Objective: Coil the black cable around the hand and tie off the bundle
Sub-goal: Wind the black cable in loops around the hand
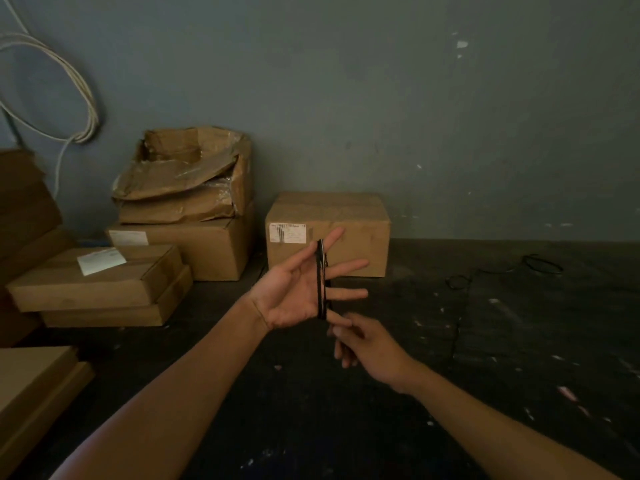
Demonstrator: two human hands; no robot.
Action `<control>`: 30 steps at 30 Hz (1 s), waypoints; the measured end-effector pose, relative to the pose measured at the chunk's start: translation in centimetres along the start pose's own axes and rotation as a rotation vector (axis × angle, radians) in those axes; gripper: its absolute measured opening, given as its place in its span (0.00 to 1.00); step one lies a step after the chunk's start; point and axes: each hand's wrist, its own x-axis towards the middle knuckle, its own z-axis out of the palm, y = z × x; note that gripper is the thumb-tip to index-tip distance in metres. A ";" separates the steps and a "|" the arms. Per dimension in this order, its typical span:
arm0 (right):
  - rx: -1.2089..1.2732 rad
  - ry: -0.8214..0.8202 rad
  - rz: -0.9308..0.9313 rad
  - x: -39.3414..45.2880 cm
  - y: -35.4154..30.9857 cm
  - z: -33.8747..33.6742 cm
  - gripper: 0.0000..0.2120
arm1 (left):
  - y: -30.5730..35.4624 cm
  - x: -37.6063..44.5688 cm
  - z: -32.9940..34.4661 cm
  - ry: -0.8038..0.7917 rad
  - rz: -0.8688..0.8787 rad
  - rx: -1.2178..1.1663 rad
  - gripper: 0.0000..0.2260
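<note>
The left hand [294, 292] is held palm-up in front of the sealed cardboard box [327, 233], fingers spread flat and unclenched; the black cable [321, 280] runs in several turns across the base of those fingers, wound around the hand just in front of the box's lower edge. The right hand [363, 344] sits just below and nearer the camera than the box, fingers curled together; it meets the lower end of the coil, though blur hides whether it is pinching the strand, so I cannot tell its grip. More of the cable lies in loose loops on the dark floor [346, 410] to the right of the box; a stack with a crumpled open carton [187, 174] stands to the box's left.
</note>
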 end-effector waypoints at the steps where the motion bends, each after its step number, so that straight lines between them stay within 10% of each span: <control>1: 0.023 -0.017 0.020 -0.4 -0.2 0.6 0.08 | 0.1 0.0 -0.1 0.020 0.016 -0.007 0.21; 13: -0.497 0.100 -0.180 -2.0 -3.0 2.8 0.07 | -0.6 -0.3 -2.7 0.378 0.197 -0.009 0.19; 30: -1.037 0.144 -0.368 1.4 -12.4 -5.8 0.06 | -4.7 -1.5 -2.9 0.255 -0.131 0.156 0.18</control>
